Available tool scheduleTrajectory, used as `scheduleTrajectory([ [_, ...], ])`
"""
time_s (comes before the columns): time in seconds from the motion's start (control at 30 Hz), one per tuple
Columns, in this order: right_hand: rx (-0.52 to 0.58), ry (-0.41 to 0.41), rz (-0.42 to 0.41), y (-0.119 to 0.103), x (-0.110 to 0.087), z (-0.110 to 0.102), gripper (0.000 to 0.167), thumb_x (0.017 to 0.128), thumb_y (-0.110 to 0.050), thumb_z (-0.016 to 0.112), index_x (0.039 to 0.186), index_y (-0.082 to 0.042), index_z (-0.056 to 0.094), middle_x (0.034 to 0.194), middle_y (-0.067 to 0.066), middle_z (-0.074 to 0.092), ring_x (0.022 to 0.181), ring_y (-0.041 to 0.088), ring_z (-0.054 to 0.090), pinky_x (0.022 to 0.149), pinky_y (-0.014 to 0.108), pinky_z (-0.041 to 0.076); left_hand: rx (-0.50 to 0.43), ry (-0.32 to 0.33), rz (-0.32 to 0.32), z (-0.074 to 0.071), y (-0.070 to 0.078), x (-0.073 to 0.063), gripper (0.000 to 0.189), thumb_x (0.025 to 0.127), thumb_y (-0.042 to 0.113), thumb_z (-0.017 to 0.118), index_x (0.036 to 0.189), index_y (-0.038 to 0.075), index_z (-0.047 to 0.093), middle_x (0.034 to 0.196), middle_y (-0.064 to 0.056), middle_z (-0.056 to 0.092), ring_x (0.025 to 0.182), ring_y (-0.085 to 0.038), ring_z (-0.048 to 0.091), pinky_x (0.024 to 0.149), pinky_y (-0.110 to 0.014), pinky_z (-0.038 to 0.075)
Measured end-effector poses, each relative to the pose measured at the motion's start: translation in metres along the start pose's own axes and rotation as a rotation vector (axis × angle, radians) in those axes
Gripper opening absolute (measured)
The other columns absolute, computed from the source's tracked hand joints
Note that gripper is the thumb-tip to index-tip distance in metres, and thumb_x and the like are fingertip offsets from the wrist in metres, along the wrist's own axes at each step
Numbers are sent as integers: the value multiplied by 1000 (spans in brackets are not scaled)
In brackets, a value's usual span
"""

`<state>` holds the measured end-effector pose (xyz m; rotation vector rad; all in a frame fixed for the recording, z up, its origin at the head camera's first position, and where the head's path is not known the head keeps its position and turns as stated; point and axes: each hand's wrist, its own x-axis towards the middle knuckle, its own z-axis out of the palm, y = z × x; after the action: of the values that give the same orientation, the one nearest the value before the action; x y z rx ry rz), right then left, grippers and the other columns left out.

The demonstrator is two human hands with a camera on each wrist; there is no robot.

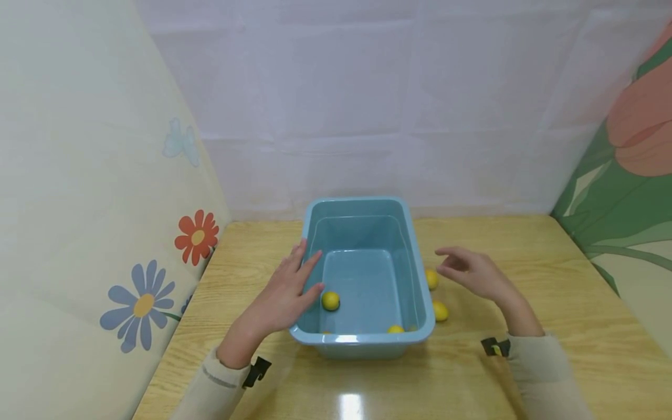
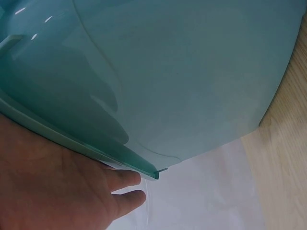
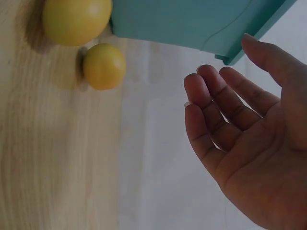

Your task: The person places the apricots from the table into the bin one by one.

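Observation:
A blue plastic tub (image 1: 362,338) stands upright in the middle of the wooden table. Spread over its left rim is my left hand (image 1: 278,297), fingers fairly straight; in the left wrist view its palm (image 2: 57,187) lies along the outside of the rim. Inside the tub, a yellow lemon (image 1: 330,301) sits toward the left, and another lemon (image 1: 396,329) is partly hidden by the near rim. Two more lie on the table against the tub's right side: a farther lemon (image 1: 431,279) and a nearer lemon (image 1: 440,311). My right hand (image 1: 475,275) hovers beside them, empty, fingers loosely bent.
The wooden table (image 1: 535,262) meets a white cloth backdrop (image 1: 346,116) behind the tub. A flower-printed panel (image 1: 79,204) borders the left, and another printed panel (image 1: 630,192) the right. Black straps (image 1: 256,372) show at both wrists.

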<state>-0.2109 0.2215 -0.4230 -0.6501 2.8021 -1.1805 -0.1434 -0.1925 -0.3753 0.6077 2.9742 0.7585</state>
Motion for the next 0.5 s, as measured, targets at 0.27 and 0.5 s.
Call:
scheduleTrajectory([
  [0.27,0,-16,-11,14,2,9,44,97,-20,70,134,1,60,98,5,74,90,21,70,82,38,57,7,2,2,0,0,0,68,105,42,50,161,10,28,170,-14,2,156,-35,3,121,-62,13],
  [0.5,12,-43,16,22,4,14,48,97,-26,70,135,1,59,98,5,73,90,20,69,81,40,57,10,7,4,1,-1,1,68,104,40,52,161,11,28,170,-14,2,156,-35,3,121,-63,13],
])
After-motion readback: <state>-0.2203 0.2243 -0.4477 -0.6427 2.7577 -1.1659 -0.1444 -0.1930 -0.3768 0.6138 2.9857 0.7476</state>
